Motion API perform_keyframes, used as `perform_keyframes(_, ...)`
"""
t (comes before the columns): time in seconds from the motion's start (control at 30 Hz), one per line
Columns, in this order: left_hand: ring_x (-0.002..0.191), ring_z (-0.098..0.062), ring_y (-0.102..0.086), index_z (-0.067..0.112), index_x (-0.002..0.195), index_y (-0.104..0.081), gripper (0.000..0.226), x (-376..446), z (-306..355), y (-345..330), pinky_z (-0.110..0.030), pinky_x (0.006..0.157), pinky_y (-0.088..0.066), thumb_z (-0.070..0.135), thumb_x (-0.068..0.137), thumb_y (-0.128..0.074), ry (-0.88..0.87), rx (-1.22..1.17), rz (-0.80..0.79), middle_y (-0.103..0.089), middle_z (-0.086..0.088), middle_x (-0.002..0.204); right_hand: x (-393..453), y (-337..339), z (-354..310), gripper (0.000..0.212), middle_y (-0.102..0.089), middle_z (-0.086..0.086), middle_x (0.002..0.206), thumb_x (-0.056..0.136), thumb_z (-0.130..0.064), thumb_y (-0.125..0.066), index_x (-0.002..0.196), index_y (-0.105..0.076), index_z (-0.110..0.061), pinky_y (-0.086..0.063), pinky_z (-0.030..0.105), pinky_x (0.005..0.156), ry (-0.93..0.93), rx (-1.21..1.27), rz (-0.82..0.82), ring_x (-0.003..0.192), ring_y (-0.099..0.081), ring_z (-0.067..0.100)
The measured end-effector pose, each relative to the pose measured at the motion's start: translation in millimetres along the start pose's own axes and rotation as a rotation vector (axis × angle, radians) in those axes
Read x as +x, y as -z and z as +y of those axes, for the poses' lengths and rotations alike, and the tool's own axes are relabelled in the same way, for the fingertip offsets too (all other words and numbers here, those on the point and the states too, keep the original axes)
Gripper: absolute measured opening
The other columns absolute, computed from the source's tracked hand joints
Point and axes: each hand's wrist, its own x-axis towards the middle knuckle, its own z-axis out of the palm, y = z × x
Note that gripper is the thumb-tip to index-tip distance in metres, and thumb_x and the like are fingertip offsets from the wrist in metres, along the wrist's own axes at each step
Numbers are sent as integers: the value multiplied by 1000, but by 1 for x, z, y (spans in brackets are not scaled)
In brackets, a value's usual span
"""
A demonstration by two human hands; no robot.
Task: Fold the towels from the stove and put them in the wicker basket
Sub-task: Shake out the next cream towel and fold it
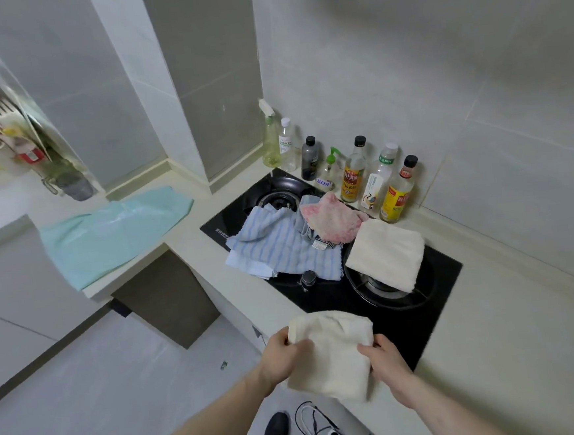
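Both hands, left hand (278, 357) and right hand (386, 357), grip a cream towel (334, 351) at the stove (434, 312) front edge; folded cream towel (386, 254), blue striped towel (281, 245), pink towel (333, 218) on stove.

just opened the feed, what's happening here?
A person is holding a cream towel in both hands, left hand and right hand gripping opposite edges, just in front of the stove. On the stove lie a blue striped towel, a pink towel and a second cream towel, which looks folded. No wicker basket is in view.
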Motion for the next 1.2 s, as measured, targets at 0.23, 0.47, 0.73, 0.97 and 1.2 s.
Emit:
perform_keyframes(0.23, 103, -15, -73, 32, 120, -64, 33, -28, 5, 1, -39, 95, -59, 39, 87, -66, 38, -261, 102, -75, 7, 113, -21, -2, -32, 26, -78, -3, 105, 89, -20, -71, 113, -67, -28, -57, 46, 93, 80, 35, -187, 103, -72, 22)
perform_keyframes(0.47, 99, -14, -74, 30, 118, -67, 25, -59, 7, 56, -37, 92, -60, 27, 94, -65, -8, -384, 239, -78, 8, 107, -28, -56, -86, 23, -79, -1, 99, 91, -9, -66, 111, -70, -21, -56, 34, 74, 221, -35, -251, 95, -74, 22)
perform_keyframes(0.73, 102, -23, -74, 23, 124, -63, 33, -116, -19, 202, -41, 90, -61, 27, 91, -69, -50, -553, 435, -77, -1, 111, -59, -205, -183, 22, -77, 3, 105, 96, -10, -61, 115, -67, -16, -58, 40, 88, 386, -130, -460, 100, -73, 22)
perform_keyframes(0.97, 105, -23, -74, 28, 124, -65, 29, -201, -80, 344, -32, 76, -58, 19, 96, -63, -69, -637, 537, -77, 1, 114, -114, -384, -237, 22, -75, 9, 111, 98, -12, -59, 119, -62, -14, -60, 37, 78, 428, -179, -672, 101, -73, 25)
perform_keyframes(1.2, 103, -28, -74, 21, 118, -69, 42, -277, -145, 457, -49, 95, -56, 22, 77, -72, -97, -703, 809, -78, -2, 109, -170, -542, -257, 22, -76, 10, 108, 94, -8, -58, 113, -68, -12, -58, 38, 82, 493, -293, -768, 98, -73, 26)
